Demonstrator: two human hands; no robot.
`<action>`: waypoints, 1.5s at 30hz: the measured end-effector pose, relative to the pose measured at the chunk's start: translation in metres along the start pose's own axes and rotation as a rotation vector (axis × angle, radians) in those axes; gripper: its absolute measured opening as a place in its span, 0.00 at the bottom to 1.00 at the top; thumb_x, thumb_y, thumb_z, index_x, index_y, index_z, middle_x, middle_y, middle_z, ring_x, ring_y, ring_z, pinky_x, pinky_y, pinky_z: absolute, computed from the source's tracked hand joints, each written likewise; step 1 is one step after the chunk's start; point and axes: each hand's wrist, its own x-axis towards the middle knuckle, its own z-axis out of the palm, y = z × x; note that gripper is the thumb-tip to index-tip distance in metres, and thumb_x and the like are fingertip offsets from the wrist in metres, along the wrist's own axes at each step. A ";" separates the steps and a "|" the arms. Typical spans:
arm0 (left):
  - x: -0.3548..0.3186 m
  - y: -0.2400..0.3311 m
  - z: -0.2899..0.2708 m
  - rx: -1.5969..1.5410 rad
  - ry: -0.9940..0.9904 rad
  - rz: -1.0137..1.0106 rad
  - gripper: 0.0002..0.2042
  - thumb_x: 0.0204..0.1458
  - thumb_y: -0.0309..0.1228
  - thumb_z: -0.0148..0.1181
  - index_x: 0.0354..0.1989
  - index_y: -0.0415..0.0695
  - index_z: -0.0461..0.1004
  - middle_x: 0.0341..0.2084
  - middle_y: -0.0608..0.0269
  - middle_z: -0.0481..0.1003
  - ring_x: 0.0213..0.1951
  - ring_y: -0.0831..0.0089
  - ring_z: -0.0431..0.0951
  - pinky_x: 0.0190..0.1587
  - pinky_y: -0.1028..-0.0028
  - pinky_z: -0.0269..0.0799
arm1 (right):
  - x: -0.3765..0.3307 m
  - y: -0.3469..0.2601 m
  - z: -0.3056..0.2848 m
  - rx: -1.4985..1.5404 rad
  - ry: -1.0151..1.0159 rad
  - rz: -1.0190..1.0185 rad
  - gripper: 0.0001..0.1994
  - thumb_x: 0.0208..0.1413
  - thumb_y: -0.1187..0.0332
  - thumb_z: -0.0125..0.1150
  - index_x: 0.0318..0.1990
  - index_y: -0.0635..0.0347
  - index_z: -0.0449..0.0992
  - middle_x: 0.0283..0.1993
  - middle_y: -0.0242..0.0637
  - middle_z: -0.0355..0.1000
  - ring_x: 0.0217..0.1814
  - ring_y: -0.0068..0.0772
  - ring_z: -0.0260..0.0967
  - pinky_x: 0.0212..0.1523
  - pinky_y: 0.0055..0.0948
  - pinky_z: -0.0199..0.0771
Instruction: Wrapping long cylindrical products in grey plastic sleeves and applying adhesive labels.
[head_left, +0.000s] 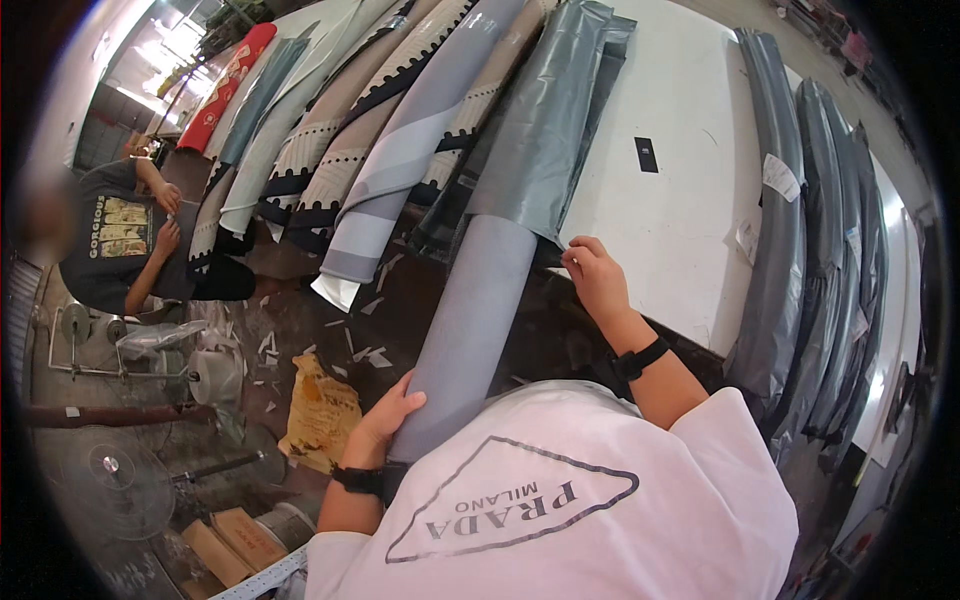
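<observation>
A grey-blue rolled rug (470, 310) lies lengthwise before me, its near end against my body. Over its far part is a grey plastic sleeve (535, 150), whose open mouth ends about halfway down the roll. My left hand (393, 412) grips the near end of the rug from the left, thumb on top and the other fingers mostly hidden beneath. At the sleeve's right corner, my right hand (592, 268) pinches the plastic edge between thumb and fingers. The roll's far end is hidden inside the sleeve.
More patterned rolls (400, 160) lie side by side to the left. Grey-wrapped rolls (775, 200) line the white table (670, 230) at right. A person (125, 235) stands at far left. A fan (112, 465), cardboard (235, 545), yellow sacking (318, 415) and scraps are on the left floor.
</observation>
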 end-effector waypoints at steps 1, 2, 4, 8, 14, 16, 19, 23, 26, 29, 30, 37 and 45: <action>0.000 -0.001 -0.001 0.014 0.000 -0.006 0.46 0.37 0.50 0.63 0.58 0.32 0.47 0.52 0.53 0.59 0.52 0.69 0.61 0.54 0.72 0.57 | 0.000 0.000 0.000 -0.027 -0.008 -0.008 0.03 0.43 0.74 0.57 0.27 0.57 0.71 0.38 0.34 0.68 0.34 0.39 0.69 0.32 0.33 0.69; 0.001 -0.003 -0.002 0.012 0.003 -0.004 0.46 0.37 0.50 0.63 0.58 0.32 0.47 0.52 0.53 0.59 0.52 0.69 0.61 0.54 0.72 0.57 | 0.000 -0.002 -0.001 -0.025 -0.010 -0.011 0.03 0.43 0.74 0.57 0.27 0.57 0.71 0.38 0.34 0.68 0.34 0.39 0.69 0.32 0.33 0.69; 0.001 -0.005 -0.002 0.011 -0.004 0.020 0.46 0.37 0.50 0.63 0.58 0.32 0.48 0.52 0.52 0.59 0.52 0.68 0.60 0.54 0.72 0.56 | 0.000 -0.009 -0.005 -0.212 0.070 -0.262 0.03 0.42 0.72 0.57 0.26 0.57 0.70 0.39 0.33 0.68 0.37 0.37 0.67 0.35 0.33 0.67; 0.002 -0.002 0.001 -0.002 -0.015 0.004 0.45 0.38 0.51 0.62 0.58 0.32 0.48 0.52 0.52 0.59 0.53 0.68 0.60 0.54 0.72 0.56 | -0.035 -0.014 0.010 -0.018 -0.361 -0.386 0.03 0.43 0.69 0.53 0.27 0.55 0.69 0.40 0.32 0.68 0.39 0.36 0.65 0.39 0.31 0.65; -0.003 -0.001 0.008 -0.022 0.001 0.008 0.44 0.38 0.50 0.62 0.58 0.33 0.49 0.52 0.53 0.60 0.52 0.69 0.61 0.54 0.73 0.57 | -0.012 -0.023 -0.004 -0.042 0.026 -0.234 0.07 0.41 0.74 0.58 0.31 0.57 0.68 0.42 0.34 0.67 0.39 0.39 0.66 0.38 0.36 0.66; -0.001 -0.002 0.008 -0.031 -0.010 -0.014 0.44 0.37 0.50 0.63 0.58 0.33 0.50 0.51 0.54 0.60 0.52 0.70 0.61 0.54 0.74 0.57 | -0.003 -0.018 -0.002 -0.042 0.042 -0.098 0.10 0.39 0.75 0.60 0.32 0.60 0.68 0.41 0.36 0.67 0.36 0.41 0.67 0.35 0.37 0.68; -0.002 0.000 0.012 -0.036 -0.007 -0.021 0.44 0.37 0.50 0.63 0.57 0.33 0.50 0.51 0.54 0.61 0.51 0.70 0.62 0.54 0.74 0.57 | -0.001 -0.010 -0.001 -0.001 -0.024 -0.053 0.08 0.41 0.74 0.59 0.32 0.59 0.69 0.37 0.36 0.67 0.33 0.41 0.67 0.32 0.35 0.68; -0.002 0.003 0.014 -0.056 -0.005 -0.010 0.44 0.37 0.50 0.63 0.57 0.33 0.51 0.51 0.54 0.61 0.51 0.70 0.62 0.53 0.74 0.58 | -0.001 -0.003 0.005 -0.042 -0.013 -0.078 0.06 0.43 0.72 0.57 0.32 0.57 0.70 0.34 0.36 0.68 0.31 0.42 0.67 0.31 0.34 0.69; 0.001 -0.001 0.008 -0.055 0.002 -0.008 0.43 0.37 0.49 0.63 0.57 0.34 0.51 0.51 0.54 0.61 0.51 0.70 0.63 0.53 0.74 0.58 | -0.001 -0.002 0.009 -0.062 -0.066 -0.006 0.05 0.45 0.72 0.55 0.31 0.55 0.71 0.33 0.36 0.68 0.32 0.42 0.68 0.31 0.35 0.69; 0.000 -0.001 0.004 -0.059 0.006 -0.001 0.41 0.39 0.47 0.62 0.57 0.34 0.51 0.51 0.55 0.62 0.51 0.70 0.63 0.53 0.73 0.58 | 0.000 -0.003 0.012 -0.037 -0.084 0.009 0.05 0.46 0.72 0.54 0.32 0.55 0.71 0.34 0.37 0.69 0.33 0.43 0.68 0.32 0.35 0.69; 0.000 -0.003 0.002 -0.082 -0.033 0.024 0.40 0.40 0.45 0.61 0.58 0.35 0.51 0.51 0.55 0.62 0.51 0.71 0.63 0.54 0.72 0.58 | 0.002 -0.006 0.013 -0.078 -0.107 -0.004 0.05 0.46 0.72 0.54 0.33 0.55 0.71 0.34 0.37 0.69 0.34 0.43 0.68 0.33 0.35 0.69; 0.002 -0.001 0.008 -0.042 -0.096 0.058 0.43 0.40 0.50 0.60 0.59 0.36 0.48 0.54 0.56 0.59 0.53 0.71 0.59 0.56 0.72 0.55 | 0.002 -0.011 0.006 -0.017 -0.153 0.047 0.08 0.42 0.74 0.58 0.32 0.59 0.69 0.33 0.38 0.68 0.34 0.43 0.67 0.33 0.34 0.68; 0.005 -0.016 -0.001 -0.070 -0.093 0.031 0.43 0.40 0.47 0.61 0.60 0.36 0.46 0.54 0.54 0.57 0.55 0.69 0.58 0.57 0.71 0.52 | 0.002 -0.011 0.009 -0.191 -0.108 -0.106 0.06 0.41 0.76 0.56 0.27 0.60 0.65 0.35 0.40 0.66 0.36 0.44 0.65 0.35 0.37 0.66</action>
